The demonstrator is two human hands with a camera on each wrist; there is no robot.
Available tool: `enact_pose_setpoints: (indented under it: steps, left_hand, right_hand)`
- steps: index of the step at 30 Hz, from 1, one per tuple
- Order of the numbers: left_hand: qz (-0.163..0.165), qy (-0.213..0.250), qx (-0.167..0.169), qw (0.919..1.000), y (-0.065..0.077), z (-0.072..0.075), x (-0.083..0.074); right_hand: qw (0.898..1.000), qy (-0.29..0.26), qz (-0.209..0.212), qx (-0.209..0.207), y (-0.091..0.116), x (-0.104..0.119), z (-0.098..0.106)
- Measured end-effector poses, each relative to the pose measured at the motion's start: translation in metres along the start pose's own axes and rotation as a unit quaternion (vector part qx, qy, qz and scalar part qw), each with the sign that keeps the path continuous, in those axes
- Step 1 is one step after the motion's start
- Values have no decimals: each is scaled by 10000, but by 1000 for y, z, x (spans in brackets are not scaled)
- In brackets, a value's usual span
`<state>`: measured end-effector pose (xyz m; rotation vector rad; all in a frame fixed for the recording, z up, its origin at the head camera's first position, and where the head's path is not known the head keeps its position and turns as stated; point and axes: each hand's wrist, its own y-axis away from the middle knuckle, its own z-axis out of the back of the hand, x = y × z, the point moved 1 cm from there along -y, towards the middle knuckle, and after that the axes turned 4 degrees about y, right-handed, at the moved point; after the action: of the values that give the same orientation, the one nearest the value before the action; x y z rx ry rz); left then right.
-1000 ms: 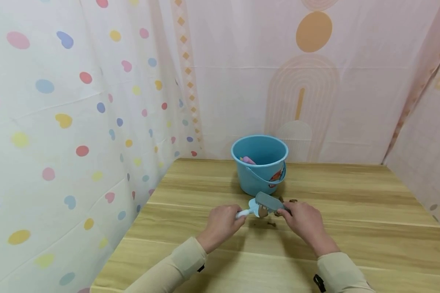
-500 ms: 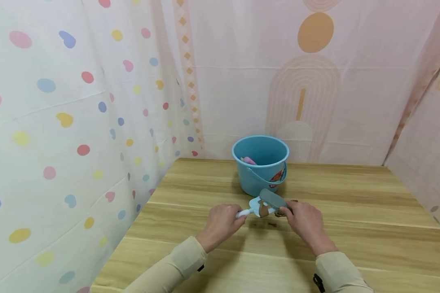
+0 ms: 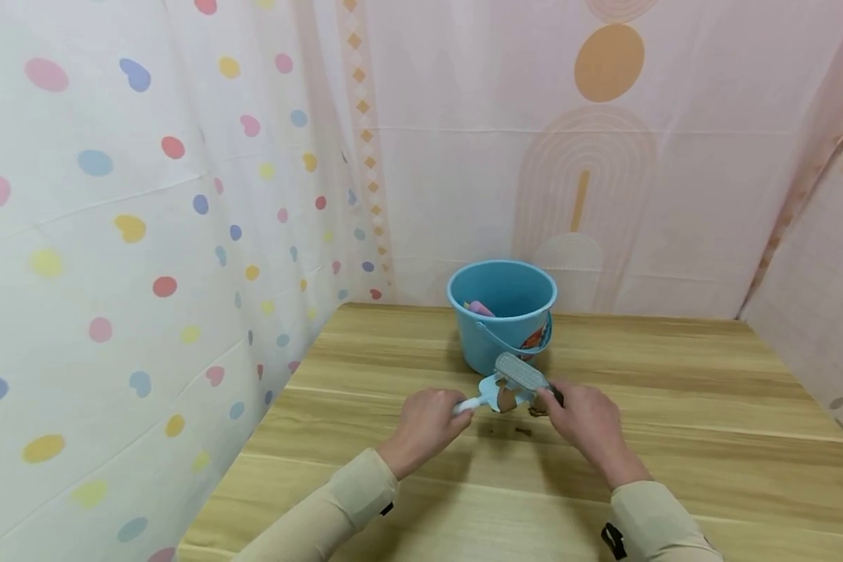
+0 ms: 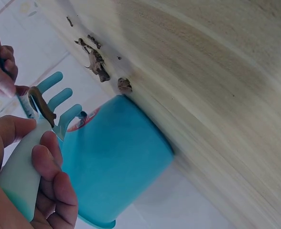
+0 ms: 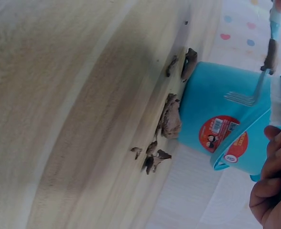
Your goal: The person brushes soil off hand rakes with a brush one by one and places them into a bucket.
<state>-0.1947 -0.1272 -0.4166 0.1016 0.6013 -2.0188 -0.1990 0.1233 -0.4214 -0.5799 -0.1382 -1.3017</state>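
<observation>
My left hand (image 3: pixel 427 421) grips the pale handle of a light-blue hand fork (image 3: pixel 489 390), its tines (image 4: pixel 60 98) pointing away in the left wrist view. A brown dry piece (image 3: pixel 506 400), like bark or a dead leaf, lies on the fork's head. Just right of it, my right hand (image 3: pixel 590 425) holds a grey brush (image 3: pixel 520 371), tilted so its dotted face shows. White bristles (image 5: pixel 277 102) appear in the right wrist view. Both tools are raised off the wooden table, close in front of a blue bucket (image 3: pixel 472 343). Whether the brush touches the fork, I cannot tell.
Several brown scraps (image 5: pixel 170 117) lie on the table (image 3: pixel 674 406) before the bucket, one small bit (image 3: pixel 523 431) nearer me. Inside the bucket is a pinkish-purple thing (image 3: pixel 479 309). Patterned curtains (image 3: pixel 435 156) hang behind and on both sides.
The brush first lay over the fork's head; it has risen and turned, showing its dotted face and more of the brown piece. The left hand has hardly moved.
</observation>
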Motion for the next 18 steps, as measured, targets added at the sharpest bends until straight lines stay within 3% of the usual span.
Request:
enact_pose_setpoints:
  steps: [8, 18]
  left_hand:
    - [-63, -145, 121, 9998, -2, -2, -1]
    - [-597, -636, -166, 9961, 1, -9, -4]
  right_hand:
    - [9974, 39, 700, 153, 2, 6, -4]
    - [9977, 394, 546, 51, 4, 0, -10]
